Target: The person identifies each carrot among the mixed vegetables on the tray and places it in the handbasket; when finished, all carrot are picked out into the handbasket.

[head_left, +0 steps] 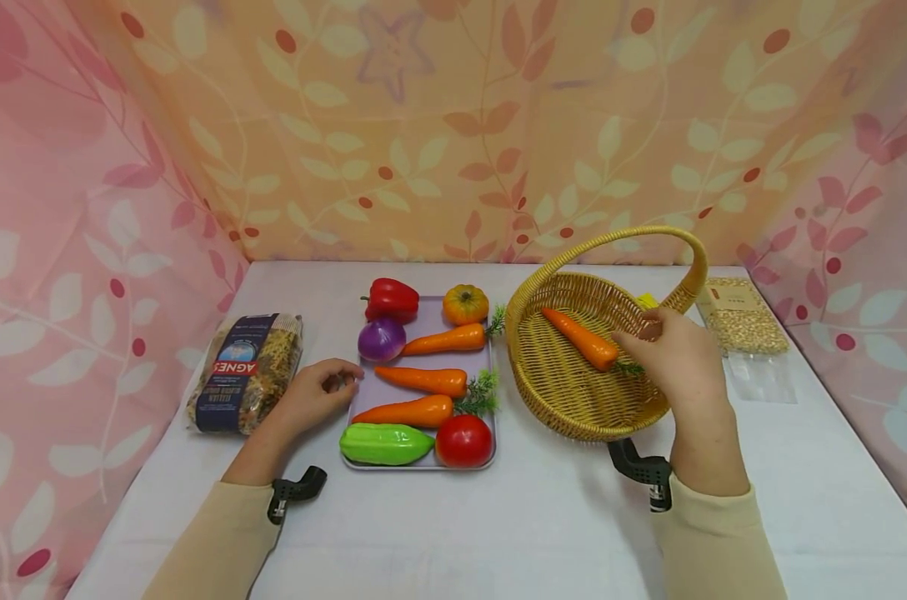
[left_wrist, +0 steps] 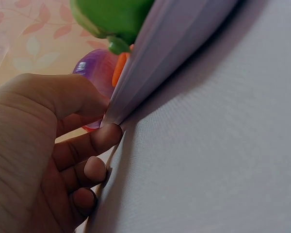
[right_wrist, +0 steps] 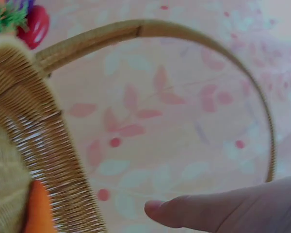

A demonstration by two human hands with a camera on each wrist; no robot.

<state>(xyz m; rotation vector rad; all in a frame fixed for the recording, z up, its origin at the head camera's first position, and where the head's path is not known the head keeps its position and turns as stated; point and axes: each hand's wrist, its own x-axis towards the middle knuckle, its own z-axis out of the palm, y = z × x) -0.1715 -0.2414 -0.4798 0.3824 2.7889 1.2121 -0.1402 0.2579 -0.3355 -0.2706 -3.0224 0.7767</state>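
Observation:
My left hand (head_left: pixel 322 396) is at the left edge of a lilac tray (head_left: pixel 423 467); in the left wrist view its thumb and forefinger pinch the tray rim (left_wrist: pixel 136 73). On the tray lie two carrots (head_left: pixel 423 381) (head_left: pixel 404 412), a third carrot (head_left: pixel 446 340), a red pepper (head_left: pixel 392 300), a purple onion (head_left: pixel 382 339), a small pumpkin (head_left: pixel 465 305), a green vegetable (head_left: pixel 386 444) and a tomato (head_left: pixel 464 442). My right hand (head_left: pixel 678 358) hovers over the right side of a wicker basket (head_left: pixel 543 400), thumb extended, other fingers partly hidden. Inside the basket rests one carrot (head_left: pixel 581 338).
A bag of mixed grains (head_left: pixel 247 375) lies left of the tray. Behind the basket, at the right, is a clear bag of pale grains (head_left: pixel 742 317). The basket's tall handle (head_left: pixel 626 235) arches above it. Patterned cloth (head_left: pixel 423 167) stands around the white table (head_left: pixel 543 533).

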